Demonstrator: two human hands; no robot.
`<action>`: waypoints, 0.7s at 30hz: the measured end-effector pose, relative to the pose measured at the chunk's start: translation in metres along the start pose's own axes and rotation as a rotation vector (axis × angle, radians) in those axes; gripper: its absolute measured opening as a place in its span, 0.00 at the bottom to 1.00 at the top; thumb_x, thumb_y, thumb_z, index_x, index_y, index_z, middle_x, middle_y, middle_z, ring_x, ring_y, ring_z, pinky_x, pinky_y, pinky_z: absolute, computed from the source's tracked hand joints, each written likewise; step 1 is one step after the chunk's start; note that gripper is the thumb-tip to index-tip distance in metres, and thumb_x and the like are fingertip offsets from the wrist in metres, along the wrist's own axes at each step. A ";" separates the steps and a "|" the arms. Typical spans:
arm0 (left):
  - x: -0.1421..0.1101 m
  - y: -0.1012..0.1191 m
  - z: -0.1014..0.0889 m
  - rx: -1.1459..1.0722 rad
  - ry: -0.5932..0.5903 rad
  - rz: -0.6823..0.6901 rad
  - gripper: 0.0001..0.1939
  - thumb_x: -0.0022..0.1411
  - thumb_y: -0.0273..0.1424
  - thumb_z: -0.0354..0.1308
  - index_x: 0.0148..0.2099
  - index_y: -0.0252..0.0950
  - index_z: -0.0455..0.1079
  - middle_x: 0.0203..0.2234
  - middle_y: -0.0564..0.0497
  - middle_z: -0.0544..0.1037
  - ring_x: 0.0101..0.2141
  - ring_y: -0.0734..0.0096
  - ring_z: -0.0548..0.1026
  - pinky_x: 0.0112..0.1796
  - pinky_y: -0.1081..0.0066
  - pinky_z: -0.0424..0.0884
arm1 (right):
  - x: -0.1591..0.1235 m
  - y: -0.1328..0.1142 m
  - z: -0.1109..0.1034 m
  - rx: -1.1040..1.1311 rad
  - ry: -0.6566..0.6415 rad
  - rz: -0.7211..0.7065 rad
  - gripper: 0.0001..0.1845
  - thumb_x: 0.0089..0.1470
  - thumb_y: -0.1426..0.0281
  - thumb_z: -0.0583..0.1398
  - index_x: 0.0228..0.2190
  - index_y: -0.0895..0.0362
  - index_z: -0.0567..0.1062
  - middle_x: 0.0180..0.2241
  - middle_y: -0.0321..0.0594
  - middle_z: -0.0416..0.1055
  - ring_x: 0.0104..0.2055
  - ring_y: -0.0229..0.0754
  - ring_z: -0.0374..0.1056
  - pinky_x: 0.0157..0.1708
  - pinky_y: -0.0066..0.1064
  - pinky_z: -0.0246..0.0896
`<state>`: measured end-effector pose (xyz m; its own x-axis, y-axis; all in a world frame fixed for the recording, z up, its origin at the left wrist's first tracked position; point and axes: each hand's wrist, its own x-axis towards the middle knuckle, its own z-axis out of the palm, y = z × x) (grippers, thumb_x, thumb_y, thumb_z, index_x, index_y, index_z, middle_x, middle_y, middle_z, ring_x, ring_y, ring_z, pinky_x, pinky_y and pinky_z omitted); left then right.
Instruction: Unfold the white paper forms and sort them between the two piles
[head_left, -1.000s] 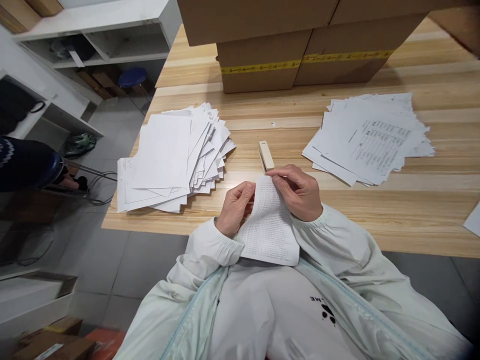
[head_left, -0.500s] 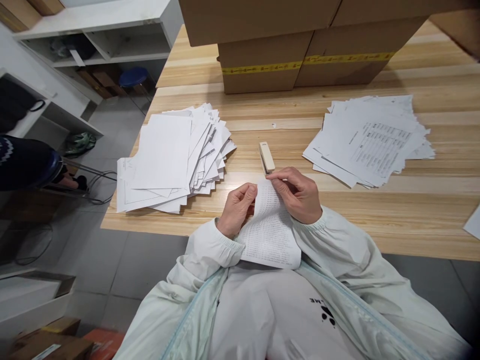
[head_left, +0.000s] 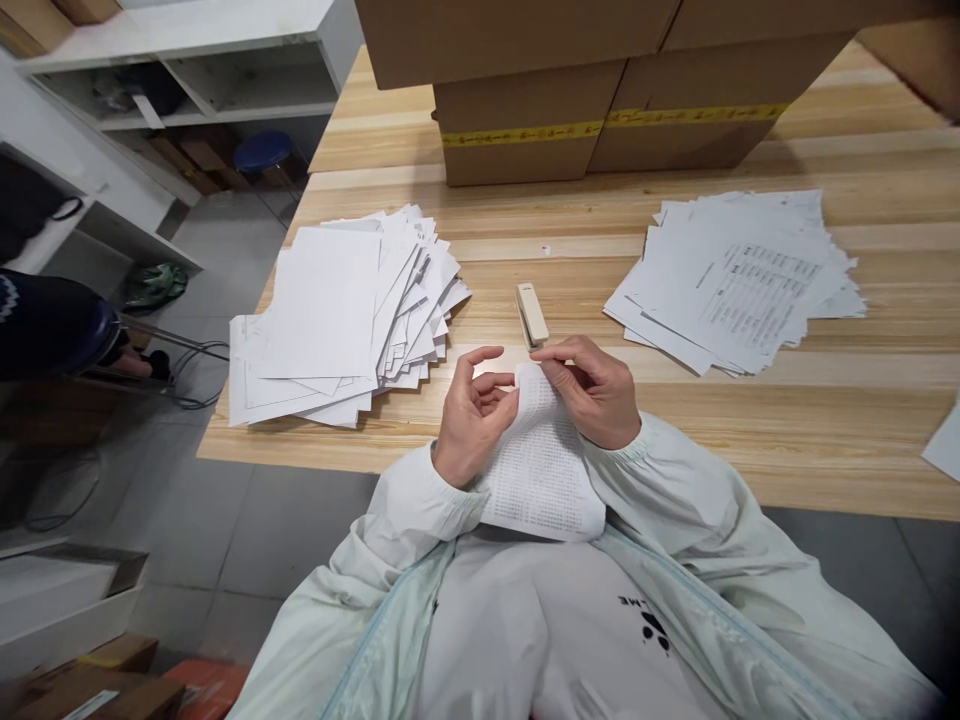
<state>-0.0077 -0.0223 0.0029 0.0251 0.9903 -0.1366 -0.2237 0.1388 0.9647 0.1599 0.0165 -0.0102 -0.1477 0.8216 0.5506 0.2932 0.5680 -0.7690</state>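
Observation:
A printed sheet of paper (head_left: 546, 465) hangs between my hands, its lower part draped over the table edge against my front. My right hand (head_left: 596, 390) pinches its top right corner between thumb and fingers. At the sheet's left edge is my left hand (head_left: 472, 415), its index finger raised and apart from the thumb; the thumb is close to the paper, and whether it touches is unclear. Just beyond the right fingertips lies a cream stapler (head_left: 532, 316) on the wooden table (head_left: 517, 220).
A messy stack of papers (head_left: 322, 300) lies at the left, and a smaller printed pile (head_left: 742, 285) at the right. Cardboard boxes (head_left: 525, 130) with yellow tape stand at the back. Another sheet (head_left: 946, 440) rests at the right edge. A blue stool (head_left: 262, 150) is beyond the table.
My left hand has let its fingers come apart, the index finger lifting away from the sheet's edge. My right hand keeps its pinch in nearly the same place.

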 end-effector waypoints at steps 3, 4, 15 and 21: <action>-0.005 0.003 0.000 0.022 -0.027 -0.006 0.27 0.48 0.29 0.72 0.48 0.41 0.65 0.34 0.55 0.78 0.26 0.79 0.73 0.29 0.77 0.67 | 0.000 0.001 0.000 0.003 0.004 -0.027 0.09 0.63 0.71 0.60 0.39 0.52 0.81 0.33 0.39 0.78 0.37 0.41 0.74 0.40 0.36 0.70; -0.005 0.003 -0.001 0.034 -0.026 0.003 0.24 0.48 0.28 0.72 0.45 0.40 0.65 0.33 0.56 0.77 0.26 0.80 0.73 0.29 0.78 0.67 | 0.000 0.001 0.001 0.008 0.011 -0.039 0.09 0.63 0.71 0.60 0.39 0.52 0.81 0.33 0.39 0.78 0.37 0.41 0.74 0.40 0.36 0.70; -0.010 -0.013 -0.007 0.191 -0.052 0.143 0.10 0.62 0.38 0.63 0.37 0.37 0.78 0.31 0.50 0.79 0.35 0.68 0.74 0.38 0.70 0.69 | -0.004 0.000 0.005 -0.039 0.164 -0.017 0.08 0.62 0.72 0.61 0.40 0.51 0.80 0.35 0.38 0.79 0.36 0.41 0.73 0.36 0.35 0.69; -0.006 -0.031 -0.010 0.318 0.023 0.107 0.06 0.55 0.32 0.67 0.28 0.36 0.78 0.22 0.54 0.75 0.27 0.71 0.69 0.32 0.70 0.64 | 0.000 0.001 -0.007 -0.214 0.199 -0.100 0.14 0.59 0.66 0.64 0.47 0.50 0.78 0.42 0.43 0.78 0.46 0.49 0.73 0.50 0.47 0.69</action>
<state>-0.0106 -0.0322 -0.0280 -0.0049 0.9995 -0.0321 0.0911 0.0324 0.9953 0.1670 0.0165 -0.0090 -0.0044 0.7244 0.6894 0.4816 0.6057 -0.6334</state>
